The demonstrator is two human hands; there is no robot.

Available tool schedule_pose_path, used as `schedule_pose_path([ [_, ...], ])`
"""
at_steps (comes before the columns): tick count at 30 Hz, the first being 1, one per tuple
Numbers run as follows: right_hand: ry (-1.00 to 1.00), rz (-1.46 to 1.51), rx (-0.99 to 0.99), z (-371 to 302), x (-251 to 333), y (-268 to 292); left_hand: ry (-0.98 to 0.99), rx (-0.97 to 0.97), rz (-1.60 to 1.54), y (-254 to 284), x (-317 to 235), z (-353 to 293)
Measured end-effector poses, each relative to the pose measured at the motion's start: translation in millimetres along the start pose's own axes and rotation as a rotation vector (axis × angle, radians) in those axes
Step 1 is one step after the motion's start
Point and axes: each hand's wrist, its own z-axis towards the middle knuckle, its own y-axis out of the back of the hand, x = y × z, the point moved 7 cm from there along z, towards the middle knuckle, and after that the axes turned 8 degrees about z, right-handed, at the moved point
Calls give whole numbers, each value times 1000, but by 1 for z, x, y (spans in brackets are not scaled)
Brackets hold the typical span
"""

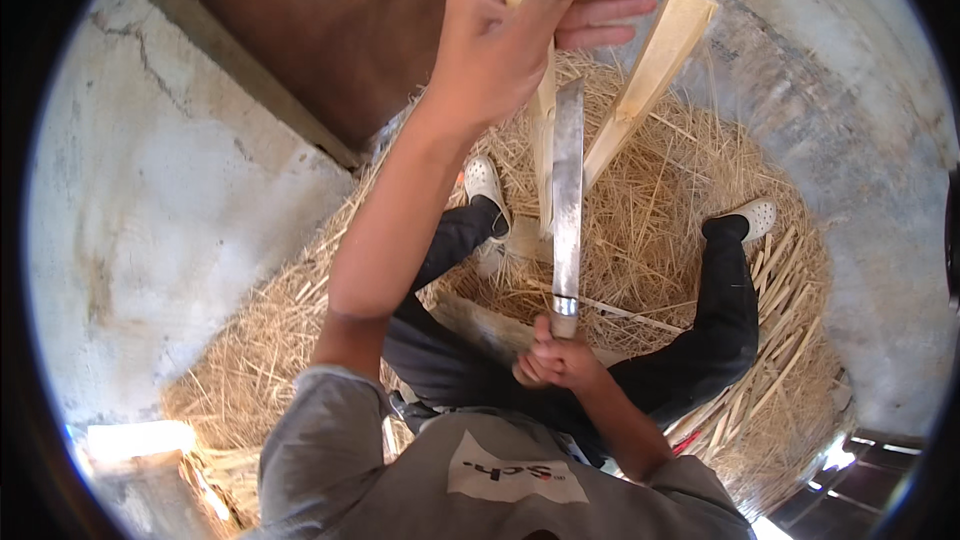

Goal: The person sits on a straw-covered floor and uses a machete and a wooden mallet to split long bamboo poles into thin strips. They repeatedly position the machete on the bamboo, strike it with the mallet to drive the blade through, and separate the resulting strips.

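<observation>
My left hand (500, 50) is raised at the top of the view, with a pale split bamboo strip (545, 130) caught between thumb and palm; its other fingers stretch to the right. Lower down, my right hand (562, 362) is wrapped around the handle of a machete (568, 190). The long metal blade points upward and away, in front of the gap between the strip and a second, wider split bamboo piece (650, 70). That piece leans out to the right, so the two form a V. Their lower ends converge behind the blade, where I cannot tell whether they join.
Straw-like shavings (640, 230) cover the floor around my spread legs and pale clogs (755, 215). Cut strips (780, 290) lie at the right. A weathered wall (170, 190) curves around both sides, with a brown door panel (320, 20) at far left.
</observation>
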Motion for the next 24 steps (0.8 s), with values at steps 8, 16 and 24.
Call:
schedule_pose_path([
  [8, 380, -928, -581, 9, 48, 2, -12, -170, 116, 12, 0, 13],
  [16, 607, -1368, -722, 8, 72, -55, -87, -98, 134, -22, -3, 12],
  [24, 592, -1308, -918, 67, 64, 113, -40, -188, 140, -20, 3, 19],
])
